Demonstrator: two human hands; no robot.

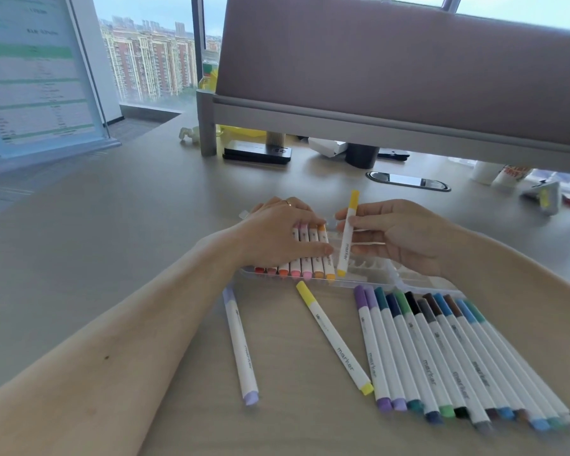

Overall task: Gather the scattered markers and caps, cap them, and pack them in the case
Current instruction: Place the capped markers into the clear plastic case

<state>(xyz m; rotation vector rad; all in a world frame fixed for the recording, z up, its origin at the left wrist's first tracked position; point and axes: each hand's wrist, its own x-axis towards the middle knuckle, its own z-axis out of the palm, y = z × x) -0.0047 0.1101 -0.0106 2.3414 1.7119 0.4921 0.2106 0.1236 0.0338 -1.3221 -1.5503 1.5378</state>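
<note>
The case [372,269] at the centre was seen to be of clear, glossy plastic. The yellow-capped marker [347,238] over it and the row of markers [441,357] at five o'clock were made with smooth white plastic barrels and coloured caps of soft sheen. The desk [112,258] was surfaced in matt, pale wood-grain laminate. At twelve o'clock a partition [392,60] was covered in dull cloth and edged by a frame [343,126] of satin grey metal.

Beige desk [112,245], mauve partition [392,60], daylit window [148,57]
</note>
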